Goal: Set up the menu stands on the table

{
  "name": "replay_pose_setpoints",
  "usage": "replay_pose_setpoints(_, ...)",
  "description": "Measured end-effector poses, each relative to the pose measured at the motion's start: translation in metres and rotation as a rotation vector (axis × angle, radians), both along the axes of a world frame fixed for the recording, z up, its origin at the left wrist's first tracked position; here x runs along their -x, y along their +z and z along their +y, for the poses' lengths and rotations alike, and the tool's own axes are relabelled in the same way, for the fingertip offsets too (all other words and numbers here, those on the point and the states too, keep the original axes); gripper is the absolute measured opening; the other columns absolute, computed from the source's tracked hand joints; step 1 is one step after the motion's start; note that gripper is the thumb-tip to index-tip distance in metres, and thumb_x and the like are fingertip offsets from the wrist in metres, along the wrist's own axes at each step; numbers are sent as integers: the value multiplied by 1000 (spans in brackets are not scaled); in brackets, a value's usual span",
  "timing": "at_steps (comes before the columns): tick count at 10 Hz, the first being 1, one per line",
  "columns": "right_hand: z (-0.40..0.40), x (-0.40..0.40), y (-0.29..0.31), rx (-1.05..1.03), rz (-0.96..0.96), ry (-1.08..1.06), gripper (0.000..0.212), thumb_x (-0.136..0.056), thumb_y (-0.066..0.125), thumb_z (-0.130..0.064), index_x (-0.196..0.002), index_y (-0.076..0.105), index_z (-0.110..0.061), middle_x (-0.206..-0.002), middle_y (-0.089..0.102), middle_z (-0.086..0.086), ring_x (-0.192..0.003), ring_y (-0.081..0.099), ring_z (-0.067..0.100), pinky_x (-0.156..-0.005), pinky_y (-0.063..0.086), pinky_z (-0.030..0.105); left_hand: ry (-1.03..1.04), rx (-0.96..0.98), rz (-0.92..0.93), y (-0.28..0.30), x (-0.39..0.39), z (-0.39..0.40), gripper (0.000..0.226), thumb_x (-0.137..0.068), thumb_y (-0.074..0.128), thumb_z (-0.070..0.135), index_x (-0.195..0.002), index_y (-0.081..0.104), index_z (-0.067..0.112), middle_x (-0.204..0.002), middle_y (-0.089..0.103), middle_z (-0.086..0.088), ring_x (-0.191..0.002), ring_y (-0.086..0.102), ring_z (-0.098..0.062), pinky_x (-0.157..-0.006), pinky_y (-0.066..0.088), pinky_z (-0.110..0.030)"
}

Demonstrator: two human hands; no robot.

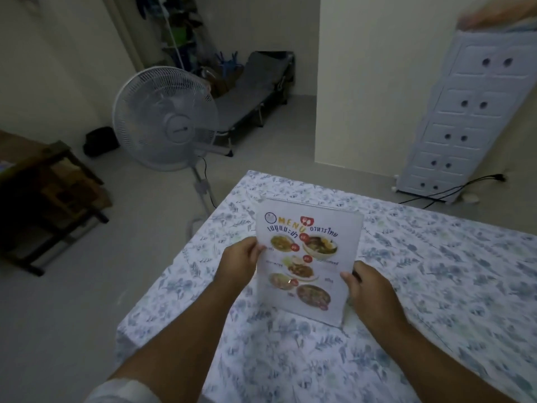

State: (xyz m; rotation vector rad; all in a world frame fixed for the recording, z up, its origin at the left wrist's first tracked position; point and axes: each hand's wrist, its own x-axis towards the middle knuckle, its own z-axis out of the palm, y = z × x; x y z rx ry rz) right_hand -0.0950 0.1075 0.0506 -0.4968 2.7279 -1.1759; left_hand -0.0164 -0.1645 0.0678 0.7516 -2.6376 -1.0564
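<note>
An acrylic menu stand (pixel 308 263) is gripped at both side edges by the left hand (pixel 239 264) and right hand (pixel 369 289), fingers closed on it, near the table's (pixel 436 271) left edge. Its base should be settled flat before release.

The room is dim and the colours look grey and flat. The menu sheet (pixel 308 257) is the brightest part. Shadows are soft, with no glare. The picture is a little blurred and grainy. At the right edge the white cabinet (pixel 465 117) leans from wide-angle distortion.

Menu stand (pixel 308 257) small print — blurred; base contact with table unclear.
</note>
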Motion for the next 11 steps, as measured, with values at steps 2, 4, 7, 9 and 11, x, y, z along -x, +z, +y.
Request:
replay_pose_setpoints(2,-95,69,4,158,-54,-104,21,-98,60,-20,-76,58,-20,-77,69,-7,-70,65,8,-51,49,22,-23,-414,207,-14,79,-103,21,-100,62,27,-94,82,33,-104,82,-3,-102,76,-33,-90,61,-57)
replay_pose_setpoints(4,-197,165,6,216,-66,-206,20,-98,58,-18,-79,61,-12,-77,68,0,-70,63,16,-54,48,28,-87,-479,255,-10,187,-204,29,-103,58,20,-97,80,38,-103,83,6,-101,78,-22,-92,61,-54)
replay_pose_setpoints(7,-271,247,-16,190,-13,-227,17,-99,55,-20,-86,62,-12,-81,69,-7,-73,66,11,-57,54,30,-102,-469,277,-31,283,-280,33,-103,58,24,-91,81,44,-103,82,-2,-104,76,-34,-92,60,-56)
replay_pose_setpoints(9,-272,247,-31,218,55,-210,18,-99,56,-24,-82,57,-25,-81,67,-13,-75,67,-3,-51,52,15,-93,-393,335,-49,288,-279,24,-102,57,31,-108,80,28,-89,79,23,-85,74,3,-80,62,-30)
replay_pose_setpoints(11,-268,245,-15,183,26,-224,20,-97,60,-29,-77,56,-27,-67,65,-15,-64,60,-11,-50,40,14,-41,-242,241,-29,278,-266,34,-107,50,31,-117,76,12,-103,79,1,-94,74,-16,-86,60,-40)
